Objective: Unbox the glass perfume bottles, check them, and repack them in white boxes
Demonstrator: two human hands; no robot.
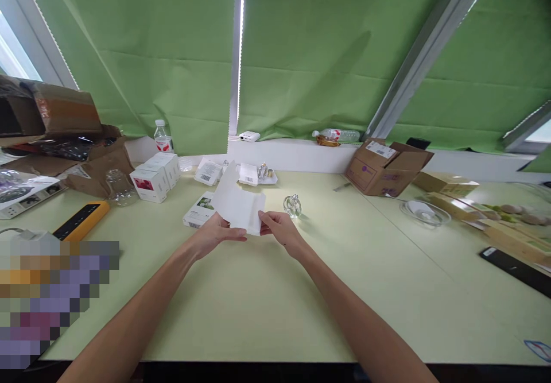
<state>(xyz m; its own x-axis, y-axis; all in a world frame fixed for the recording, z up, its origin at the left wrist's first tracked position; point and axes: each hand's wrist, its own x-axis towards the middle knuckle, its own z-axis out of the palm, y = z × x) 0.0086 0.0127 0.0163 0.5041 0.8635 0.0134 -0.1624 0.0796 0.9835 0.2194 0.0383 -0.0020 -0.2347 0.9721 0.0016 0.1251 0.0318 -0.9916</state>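
Note:
Above the pale green table, a white folded sheet of thin card (pixel 243 208) is held between my two hands, one flap standing up at its left. My left hand (pixel 215 233) grips its lower left edge, the thumb in front. My right hand (pixel 278 231) pinches its right edge between thumb and fingers. Just right of the card, a clear glass ornament-like bottle (pixel 293 205) stands on the table. Behind my left hand lies a white box (pixel 200 209) with a green and white picture, partly covered by the card.
White boxes (pixel 155 176) and a glass jar (pixel 119 188) stand left. Opened white packs (pixel 210 170) and a small tray (pixel 269 177) lie behind. A cardboard box (pixel 385 167), a coiled cable (pixel 426 213) and a black flat device (pixel 516 269) are right. An orange power strip (pixel 81 222) lies left.

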